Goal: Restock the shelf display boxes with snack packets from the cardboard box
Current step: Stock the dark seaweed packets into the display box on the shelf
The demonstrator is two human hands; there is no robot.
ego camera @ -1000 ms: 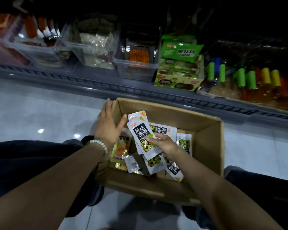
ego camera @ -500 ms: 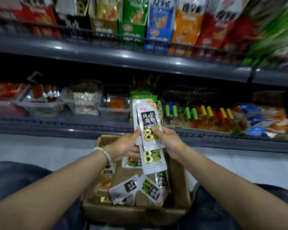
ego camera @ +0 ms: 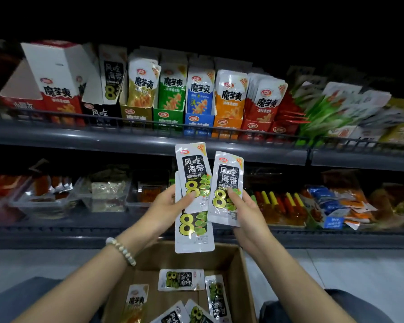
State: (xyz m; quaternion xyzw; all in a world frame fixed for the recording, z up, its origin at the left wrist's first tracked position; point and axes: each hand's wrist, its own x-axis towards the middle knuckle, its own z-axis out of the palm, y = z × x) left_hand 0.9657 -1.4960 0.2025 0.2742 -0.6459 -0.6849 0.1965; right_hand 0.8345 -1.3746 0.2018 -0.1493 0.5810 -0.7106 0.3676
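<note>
Pinching packets [ego camera: 193, 173] at mid-body, left hand [ego camera: 165, 207] grips a fanned stack, right hand [ego camera: 247, 215] grips one just beside it, above the box [ego camera: 239, 271]; all probably light, limp, slick.

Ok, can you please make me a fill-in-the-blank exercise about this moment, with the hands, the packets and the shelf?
1. The right hand holds ___ silver packet.
2. The beaded bracelet is on the ___ wrist.
3. On the upper shelf, the display box between the green box and the orange box is ___.
4. The packets in the left hand show the big number ___.

Missing words: one; left; blue; 8.
</note>
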